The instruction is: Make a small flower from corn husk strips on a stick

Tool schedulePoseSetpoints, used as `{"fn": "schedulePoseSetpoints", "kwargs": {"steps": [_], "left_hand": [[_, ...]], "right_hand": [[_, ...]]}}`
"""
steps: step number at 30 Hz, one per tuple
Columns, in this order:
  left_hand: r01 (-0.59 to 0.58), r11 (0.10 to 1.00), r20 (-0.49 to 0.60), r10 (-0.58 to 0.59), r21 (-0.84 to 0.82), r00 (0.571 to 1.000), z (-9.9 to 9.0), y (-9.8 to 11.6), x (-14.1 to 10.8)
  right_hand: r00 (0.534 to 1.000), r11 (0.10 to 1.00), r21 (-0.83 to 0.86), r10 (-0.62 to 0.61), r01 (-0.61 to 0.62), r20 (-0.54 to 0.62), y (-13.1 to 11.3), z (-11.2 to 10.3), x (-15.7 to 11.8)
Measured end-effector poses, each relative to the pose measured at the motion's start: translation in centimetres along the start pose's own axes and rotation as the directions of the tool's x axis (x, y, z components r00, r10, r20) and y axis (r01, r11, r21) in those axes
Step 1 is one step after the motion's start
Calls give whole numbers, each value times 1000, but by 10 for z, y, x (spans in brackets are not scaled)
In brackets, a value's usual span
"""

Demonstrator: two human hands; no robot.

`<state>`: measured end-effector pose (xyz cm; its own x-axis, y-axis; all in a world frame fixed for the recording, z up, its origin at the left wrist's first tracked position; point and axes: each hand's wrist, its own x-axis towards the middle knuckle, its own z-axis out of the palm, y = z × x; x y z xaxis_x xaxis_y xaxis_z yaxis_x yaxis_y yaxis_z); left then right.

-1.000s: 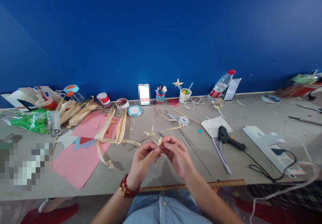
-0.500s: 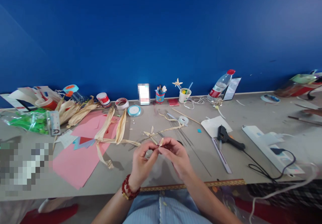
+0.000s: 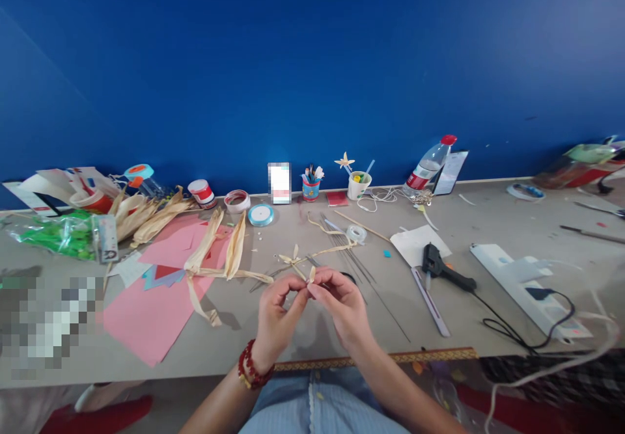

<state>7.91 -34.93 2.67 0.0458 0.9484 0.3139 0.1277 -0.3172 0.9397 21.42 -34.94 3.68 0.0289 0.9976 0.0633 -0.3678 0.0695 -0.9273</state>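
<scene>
My left hand [image 3: 280, 313] and my right hand [image 3: 342, 307] meet above the near middle of the table. Between their pinched fingertips is a small piece of dried corn husk [image 3: 312, 272], its pale tip poking up. The fingers hide the rest of it. Just beyond my hands lies a star-shaped husk flower [image 3: 295, 255] on the table, with a long husk strip [image 3: 336, 248] to its right. Several thin wires [image 3: 359, 261] spread beside my right hand. Another husk flower [image 3: 344, 160] stands up at a white paper cup [image 3: 359, 185] by the wall.
Pink paper sheets [image 3: 146, 320] with dried corn husks [image 3: 235, 245] lie to the left. On the right are a black glue gun [image 3: 446, 270], a lilac stick-like tool [image 3: 430, 304] and a white power strip [image 3: 525, 291] with cables. A bottle [image 3: 427, 167] leans at the back.
My hands stay together, fingertips still pinched, with only a very slight shift. The husk tip between them leans a little further left and stands more upright.
</scene>
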Motion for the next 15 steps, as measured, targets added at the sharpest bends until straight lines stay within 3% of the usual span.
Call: {"fn": "schedulePoseSetpoints", "kwargs": {"steps": [8,15], "left_hand": [[32,998,-16,-33,-52,999,-2,-4,-2],[-29,999,41,31,-39,999,-3,2,0]], "right_hand": [[998,994,-100,-37,42,43,1,-4,-3],[994,986,-159,-30,46,106,-21,-12,10]]}}
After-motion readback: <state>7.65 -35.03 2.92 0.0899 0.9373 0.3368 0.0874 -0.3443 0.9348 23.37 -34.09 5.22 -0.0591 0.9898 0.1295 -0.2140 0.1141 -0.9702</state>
